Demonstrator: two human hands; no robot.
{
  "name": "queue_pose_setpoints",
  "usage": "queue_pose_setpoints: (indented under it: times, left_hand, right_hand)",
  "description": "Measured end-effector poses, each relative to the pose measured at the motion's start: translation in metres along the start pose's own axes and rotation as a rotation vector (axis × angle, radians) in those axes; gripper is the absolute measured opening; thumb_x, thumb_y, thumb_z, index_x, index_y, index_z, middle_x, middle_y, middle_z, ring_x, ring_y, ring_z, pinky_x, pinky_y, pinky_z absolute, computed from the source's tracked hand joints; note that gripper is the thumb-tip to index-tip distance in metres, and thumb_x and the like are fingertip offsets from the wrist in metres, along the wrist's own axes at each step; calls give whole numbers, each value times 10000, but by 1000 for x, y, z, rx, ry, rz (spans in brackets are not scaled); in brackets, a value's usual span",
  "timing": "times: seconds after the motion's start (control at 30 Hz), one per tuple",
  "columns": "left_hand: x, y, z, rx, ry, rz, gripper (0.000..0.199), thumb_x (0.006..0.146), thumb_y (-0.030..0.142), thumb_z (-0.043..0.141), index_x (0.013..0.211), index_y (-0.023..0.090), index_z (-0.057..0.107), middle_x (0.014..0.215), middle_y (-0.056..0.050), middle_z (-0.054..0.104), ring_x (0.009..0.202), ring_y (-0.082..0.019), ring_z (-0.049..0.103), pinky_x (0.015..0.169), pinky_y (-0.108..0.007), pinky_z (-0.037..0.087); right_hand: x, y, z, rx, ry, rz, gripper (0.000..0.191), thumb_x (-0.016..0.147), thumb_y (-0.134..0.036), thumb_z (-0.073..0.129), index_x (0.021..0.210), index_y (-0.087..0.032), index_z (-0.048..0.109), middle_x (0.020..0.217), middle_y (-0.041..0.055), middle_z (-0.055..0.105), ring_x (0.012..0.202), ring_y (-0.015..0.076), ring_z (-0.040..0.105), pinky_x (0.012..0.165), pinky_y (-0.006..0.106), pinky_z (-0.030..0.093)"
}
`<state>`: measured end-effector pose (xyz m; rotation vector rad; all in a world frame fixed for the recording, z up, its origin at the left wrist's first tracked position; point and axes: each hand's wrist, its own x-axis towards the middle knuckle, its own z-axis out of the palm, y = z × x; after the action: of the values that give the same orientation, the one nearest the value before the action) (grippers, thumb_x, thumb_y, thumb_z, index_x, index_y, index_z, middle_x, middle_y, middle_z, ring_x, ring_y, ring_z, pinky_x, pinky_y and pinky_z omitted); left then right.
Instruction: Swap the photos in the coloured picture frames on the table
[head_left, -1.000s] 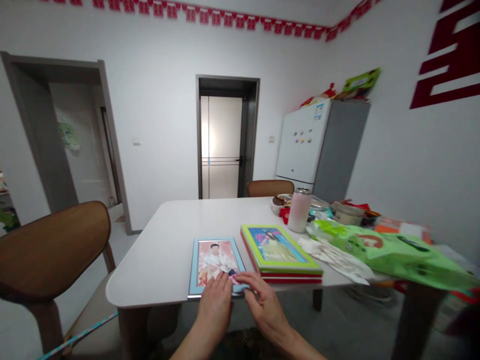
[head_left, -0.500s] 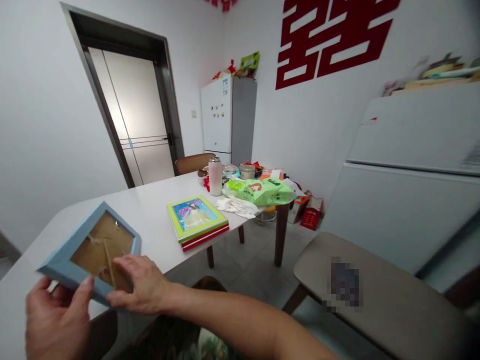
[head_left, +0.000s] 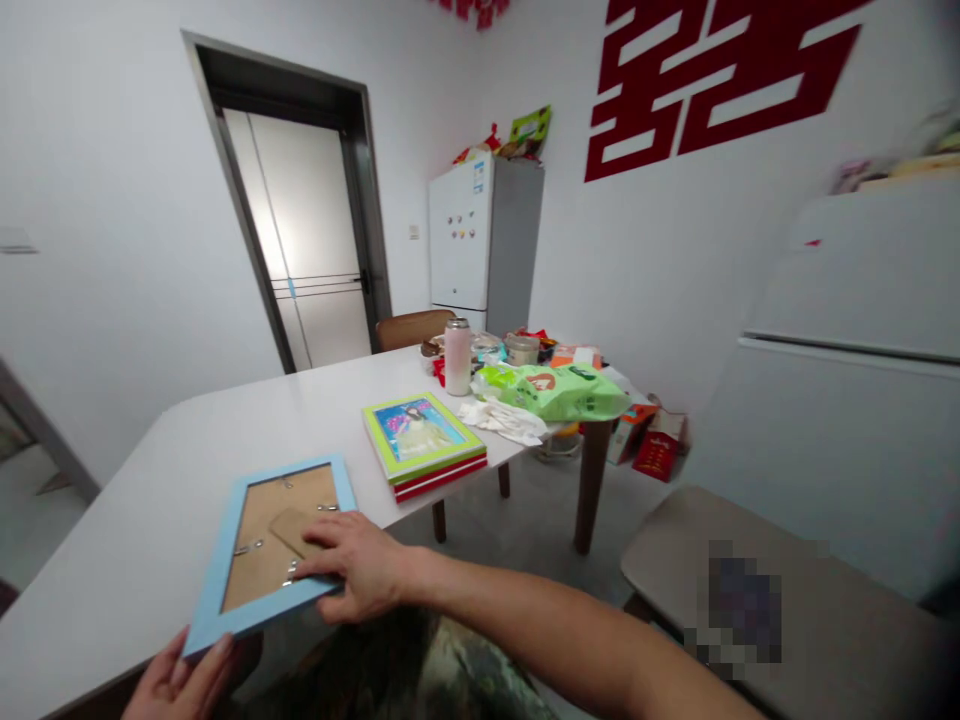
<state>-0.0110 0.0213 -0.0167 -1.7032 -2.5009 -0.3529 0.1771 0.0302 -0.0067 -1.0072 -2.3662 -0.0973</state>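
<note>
A light-blue picture frame (head_left: 217, 560) lies face down at the table's near edge, its brown backing board (head_left: 255, 540) and metal clips upward. A brown stand flap (head_left: 289, 530) rests on the backing. My left hand (head_left: 184, 680) is closed on the near left corner, fingertips at the rim. My right hand (head_left: 364, 565) is closed over the right near edge, fingers on the backing by the flap and thumb at the outer side. Just beyond, a green picture frame (head_left: 386, 455) with a picture in it sits on top of red-edged frames (head_left: 442, 480).
On the white table (head_left: 300, 410) are a pink bottle (head_left: 457, 360), a green package (head_left: 570, 390), a white cloth (head_left: 506, 420) and a jar (head_left: 523, 348). A brown bench (head_left: 675, 530) stands at the right. Red boxes (head_left: 660, 445) sit on the floor behind.
The blue frame has gone from raised and tilted to lying flat, nearer the table's edge. Both hands came down with it. My view has turned slightly left.
</note>
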Motion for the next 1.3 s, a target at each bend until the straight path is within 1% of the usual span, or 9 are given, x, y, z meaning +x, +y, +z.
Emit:
queue_pose_setpoints:
  times: [0.03, 0.1, 0.2, 0.37, 0.5, 0.6, 1.07, 1.23, 1.3]
  left_hand:
    - [0, -5, 5, -212, -45, 8, 298, 831, 350, 379, 666, 165, 544, 673, 7, 665, 789, -94, 608, 671, -205, 484]
    - [0, -18, 15, -843, -194, 50, 110, 733, 281, 535, 795, 191, 545, 744, 6, 680, 786, -160, 623, 673, -239, 517]
    - [1, -33, 23, -1435, -350, 66, 421, 589, 350, 643, 934, 157, 500, 875, -61, 656, 850, -235, 600, 742, -336, 502]
    - [5, -35, 4, -1104, -56, 320, 484, 587, 310, 617, 1032, 177, 484, 1122, -81, 518, 1075, -249, 450, 929, -408, 343]
    - [12, -25, -8, -869, -133, 609, 431, 571, 184, 626, 988, 199, 520, 1212, -74, 448, 1133, -219, 386, 968, -365, 290]
    - [13, -21, -8, -782, -188, 717, 275, 574, 146, 631, 830, 205, 548, 1189, -67, 472, 1155, -220, 355, 961, -357, 289]
    - [6, -20, -12, -717, -222, 703, 256, 590, 157, 650, 779, 207, 485, 1136, -61, 493, 1142, -200, 361, 909, -293, 309]
    - [5, -19, -12, -707, -234, 672, 279, 577, 162, 666, 788, 199, 488, 1145, -67, 487, 1127, -205, 378, 895, -301, 322]
    - [6, -19, -11, -697, -233, 662, 295, 567, 161, 675, 794, 194, 490, 1153, -79, 485, 1137, -210, 366, 903, -311, 314]
  right_hand:
    - [-1, -1, -2, 24, -4, 8, 430, 591, -340, 563, 1009, -240, 564, 1087, 44, 497, 1048, 200, 415, 887, 339, 315]
    - [-2, -3, -5, 77, -14, 26, 434, 565, -288, 581, 996, -245, 576, 1097, 46, 502, 1050, 212, 419, 887, 355, 318]
    - [0, -7, -11, 181, -40, 60, 434, 562, -229, 582, 996, -237, 582, 1118, 60, 504, 1050, 212, 434, 892, 357, 327]
    - [16, 2, -17, 257, 5, 353, 347, 705, -209, 448, 1024, -165, 578, 1122, 119, 528, 1026, 193, 481, 887, 347, 358]
    - [32, 22, -13, 104, -92, 427, 296, 676, -145, 442, 899, -146, 636, 1004, 108, 594, 946, 190, 522, 867, 308, 365]
    - [36, 33, -9, -4, -184, 445, 254, 650, -123, 443, 780, -146, 660, 868, 95, 621, 849, 183, 549, 787, 264, 391]
    - [53, 33, 3, -183, -189, 591, 285, 713, -137, 380, 762, -149, 661, 786, 107, 577, 700, 169, 551, 640, 255, 387]
    - [49, 22, -5, -87, -101, 451, 284, 738, -200, 415, 913, -164, 635, 886, 104, 586, 848, 193, 519, 773, 295, 378]
    - [46, 11, -11, 64, -166, 322, 256, 719, -203, 453, 882, -181, 649, 941, 85, 578, 903, 183, 500, 813, 281, 369]
